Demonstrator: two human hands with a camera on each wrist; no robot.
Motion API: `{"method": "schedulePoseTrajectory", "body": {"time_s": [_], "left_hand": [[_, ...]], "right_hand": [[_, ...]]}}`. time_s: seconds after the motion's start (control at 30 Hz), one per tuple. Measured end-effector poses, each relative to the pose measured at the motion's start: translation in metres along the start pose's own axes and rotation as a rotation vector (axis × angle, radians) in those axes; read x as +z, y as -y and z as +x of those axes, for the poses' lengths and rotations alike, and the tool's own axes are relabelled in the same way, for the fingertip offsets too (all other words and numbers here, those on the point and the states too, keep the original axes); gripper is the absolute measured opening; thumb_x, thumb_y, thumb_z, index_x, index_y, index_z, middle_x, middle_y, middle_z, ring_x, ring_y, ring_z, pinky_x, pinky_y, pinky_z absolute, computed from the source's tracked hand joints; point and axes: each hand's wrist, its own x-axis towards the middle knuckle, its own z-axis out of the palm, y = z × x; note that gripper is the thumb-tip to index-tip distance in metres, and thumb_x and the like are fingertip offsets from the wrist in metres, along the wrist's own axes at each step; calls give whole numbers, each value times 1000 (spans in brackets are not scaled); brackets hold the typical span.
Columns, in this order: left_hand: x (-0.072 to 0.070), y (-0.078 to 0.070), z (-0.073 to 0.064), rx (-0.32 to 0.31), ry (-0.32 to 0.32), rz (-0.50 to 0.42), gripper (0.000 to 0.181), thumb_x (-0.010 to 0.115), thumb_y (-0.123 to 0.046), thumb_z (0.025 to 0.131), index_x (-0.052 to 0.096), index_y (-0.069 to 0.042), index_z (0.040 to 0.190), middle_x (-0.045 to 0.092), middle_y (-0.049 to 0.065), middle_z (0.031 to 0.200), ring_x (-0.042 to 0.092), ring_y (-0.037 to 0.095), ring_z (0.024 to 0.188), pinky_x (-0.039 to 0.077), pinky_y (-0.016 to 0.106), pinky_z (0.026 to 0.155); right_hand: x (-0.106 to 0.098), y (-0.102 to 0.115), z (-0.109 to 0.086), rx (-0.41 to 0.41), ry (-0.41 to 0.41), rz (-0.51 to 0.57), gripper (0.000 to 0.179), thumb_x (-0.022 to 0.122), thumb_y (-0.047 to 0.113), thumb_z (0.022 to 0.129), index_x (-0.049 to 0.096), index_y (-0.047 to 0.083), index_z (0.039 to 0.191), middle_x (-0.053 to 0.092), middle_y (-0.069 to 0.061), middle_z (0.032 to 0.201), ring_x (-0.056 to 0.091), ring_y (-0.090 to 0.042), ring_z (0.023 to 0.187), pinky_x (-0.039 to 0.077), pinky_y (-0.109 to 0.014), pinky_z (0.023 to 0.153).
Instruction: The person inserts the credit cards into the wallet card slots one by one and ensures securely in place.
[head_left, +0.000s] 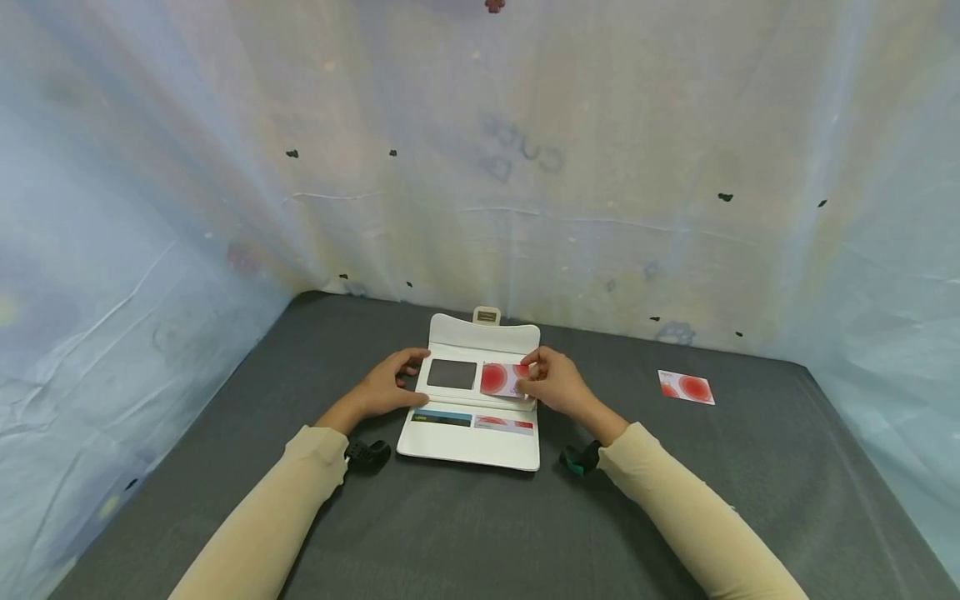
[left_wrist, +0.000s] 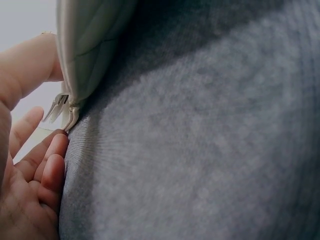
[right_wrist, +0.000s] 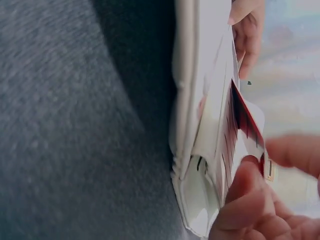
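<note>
An unfolded white wallet [head_left: 468,448] lies on the dark cloth. My left hand [head_left: 385,385] rests at its left edge, thumb on the wallet and the other fingers loosely bent beside it. In the left wrist view, the fingertips are close to a zipper pull [left_wrist: 61,100] at the wallet's side. My right hand [head_left: 558,382] pinches the right end of a red-and-white card [head_left: 498,379] between thumb and index finger. The card overlaps the wallet's right inner panel and appears tilted up from it in the right wrist view. Left of the card is a dark window pocket [head_left: 452,374].
Two more cards, one blue and black [head_left: 442,417] and one red and white [head_left: 502,425], sit in the wallet's lower slots. A second loose red-and-white card [head_left: 686,387] lies far right on the cloth. Pale patterned curtains [head_left: 585,167] hang behind and at the sides.
</note>
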Motion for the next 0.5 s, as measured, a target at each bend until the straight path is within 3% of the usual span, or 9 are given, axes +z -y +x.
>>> {"method": "schedulePoseTrajectory", "body": {"time_s": [0.2, 0.5], "left_hand": [[0, 0, 0, -1, 7, -6, 77, 76, -21, 81, 38, -10, 147, 43, 18, 143, 47, 34, 124, 42, 49, 98], [0, 5, 1, 10, 7, -10, 76, 76, -22, 82, 38, -11, 146, 44, 17, 143, 48, 34, 124, 42, 49, 98]], "right_hand": [[-5, 2, -4, -35, 65, -54, 58, 80, 7, 73, 50, -3, 121, 60, -13, 90, 57, -13, 72, 49, -24, 64], [-8, -2, -6, -39, 90, -39, 56, 79, 3, 76, 52, -7, 124, 61, -13, 93, 59, -12, 75, 52, -25, 68]]}}
